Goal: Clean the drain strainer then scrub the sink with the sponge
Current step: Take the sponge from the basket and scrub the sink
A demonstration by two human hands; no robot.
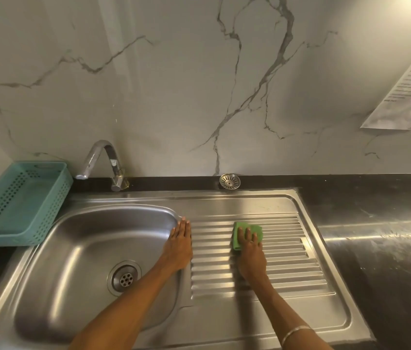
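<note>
A white printed paper sheet (406,79) hangs tilted on the grey-veined marble wall (174,84) at two o'clock; its lines of text are too blurred to read, and no brand or label shows anywhere else.

The flat green rectangular sponge (246,234) lies on the ribbed draining board of the stainless steel sink (224,319), just right of centre, its long axis roughly across the ribs' direction cannot be told for sure, as fingers cover much of it. The right hand (251,251) presses down on it with fingers spread and nearly straight, pointing toward twelve o'clock. The left hand (179,243) rests flat, fingers together and straight, on the ridge between basin and draining board, also pointing toward twelve.

The round perforated metal drain strainer (229,181) sits on the black counter ledge (350,188) at twelve o'clock, against the wall, well apart from the open drain hole (125,277) in the basin at seven o'clock.

A curved chrome tap (103,162) stands at eleven o'clock, spout toward the teal perforated plastic basket (20,203) at nine o'clock.
</note>
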